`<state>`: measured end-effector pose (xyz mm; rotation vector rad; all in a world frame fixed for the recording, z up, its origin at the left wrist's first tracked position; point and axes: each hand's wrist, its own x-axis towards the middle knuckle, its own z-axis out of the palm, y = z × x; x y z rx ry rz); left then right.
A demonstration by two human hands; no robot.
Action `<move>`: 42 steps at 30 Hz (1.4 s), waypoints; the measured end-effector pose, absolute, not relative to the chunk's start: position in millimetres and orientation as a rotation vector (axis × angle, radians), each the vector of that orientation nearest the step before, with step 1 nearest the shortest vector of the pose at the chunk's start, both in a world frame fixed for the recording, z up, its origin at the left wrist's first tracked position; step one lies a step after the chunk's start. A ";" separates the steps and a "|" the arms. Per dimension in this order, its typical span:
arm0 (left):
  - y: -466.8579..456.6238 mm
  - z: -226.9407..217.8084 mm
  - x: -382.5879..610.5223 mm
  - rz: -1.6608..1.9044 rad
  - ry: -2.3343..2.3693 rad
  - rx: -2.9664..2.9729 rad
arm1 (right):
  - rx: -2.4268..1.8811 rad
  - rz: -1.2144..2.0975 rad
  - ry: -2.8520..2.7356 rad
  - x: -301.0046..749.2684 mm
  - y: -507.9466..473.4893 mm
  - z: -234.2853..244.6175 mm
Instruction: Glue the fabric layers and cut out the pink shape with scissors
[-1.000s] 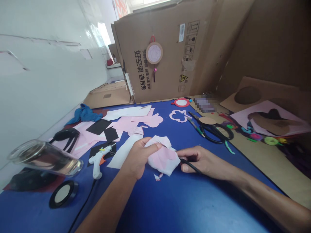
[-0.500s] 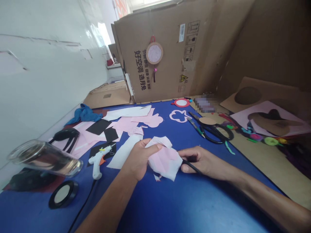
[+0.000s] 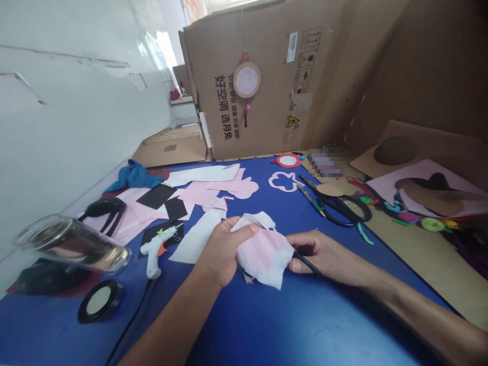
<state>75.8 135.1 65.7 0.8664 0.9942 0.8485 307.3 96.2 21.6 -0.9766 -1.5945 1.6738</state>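
Observation:
My left hand (image 3: 224, 249) pinches a pink and white craft sheet (image 3: 265, 251) between thumb and fingers, over the blue table. The sheet looks layered, with pink lying over white, and its edges are uneven. My right hand (image 3: 318, 252) is closed at the sheet's right edge around scissors, whose black handle loop (image 3: 308, 264) shows below the fingers. The blades are hidden by the sheet. A small patterned scrap (image 3: 248, 278) lies just under the sheet. White paper (image 3: 194, 241) lies beside my left hand.
At left are a glue gun (image 3: 154, 251), a glass of liquid (image 3: 76, 244) and a black roll (image 3: 99, 302). Pink offcuts (image 3: 244, 187) lie behind my hands. Large scissors (image 3: 343, 211) and a pen (image 3: 310, 199) lie right. A cardboard box (image 3: 274, 112) stands at the back.
The view has shifted slightly, so most things sit a little further right. The sheet has turned slightly in my hands. Both hands keep their grips.

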 end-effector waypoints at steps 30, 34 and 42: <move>82.1 112.3 78.2 1.139 1.009 0.986 | -0.549 1.670 -1.474 279.4 79.6 36.0; 75.3 117.0 80.5 1.174 1.049 1.011 | -0.557 1.650 -1.471 277.2 77.3 39.2; 70.2 120.9 86.9 1.199 1.095 1.026 | -0.527 1.635 -1.509 282.5 75.8 43.5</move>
